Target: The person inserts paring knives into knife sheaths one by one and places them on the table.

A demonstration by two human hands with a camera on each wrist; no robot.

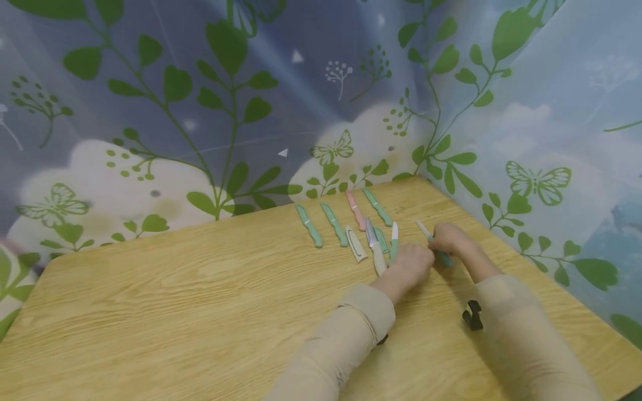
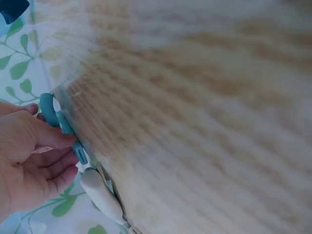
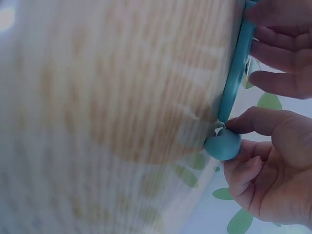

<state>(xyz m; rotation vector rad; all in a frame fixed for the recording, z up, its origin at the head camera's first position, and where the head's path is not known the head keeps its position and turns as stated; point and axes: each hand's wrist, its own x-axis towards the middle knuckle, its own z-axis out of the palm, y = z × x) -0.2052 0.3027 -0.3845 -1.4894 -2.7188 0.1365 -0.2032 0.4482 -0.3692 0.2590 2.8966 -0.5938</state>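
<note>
One thin, pale-bladed tool with a teal handle (image 1: 444, 259), pinched by my right hand (image 1: 451, 238), slants forward-left, just right of my left hand (image 1: 413, 263), whose grip I can't tell.

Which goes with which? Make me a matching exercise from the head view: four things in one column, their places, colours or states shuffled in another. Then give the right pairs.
Things
1. Pink knife
2. Cream-handled knife
3. Loose sheath
4. Right hand

Places, colours or states
A. Pale, with a dark outline on its face
B. Holds a teal-handled tool
C. In the back row, between two green knives
D. Silvery blade bare, pointing away from the person

Right pairs
1-C
2-D
3-A
4-B
</note>
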